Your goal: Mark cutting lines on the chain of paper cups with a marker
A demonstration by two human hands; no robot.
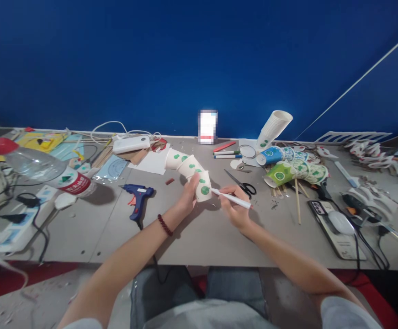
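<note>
A curved chain of white paper cups (pixel 192 168) printed with green dots rests above the table, tilted toward me. My left hand (pixel 188 197) grips the nearest cup of the chain from its left side, thumb on the wall. In my right hand (pixel 235 208) is a white marker pen (pixel 235 199), its tip at the right edge of that cup; whether it touches cannot be made out. A blue glue gun (pixel 137 198) lies left of my left hand. Black scissors (pixel 243 184) lie just beyond my right hand.
Left stands a red-capped plastic bottle (pixel 44 167) near a power strip (pixel 23 224). At the right are a leaning cup stack (pixel 273 130), a green cup chain (pixel 296 173), and a phone (pixel 334 230). Several markers (pixel 226 153) lie at the back, by a lit screen (pixel 207 127).
</note>
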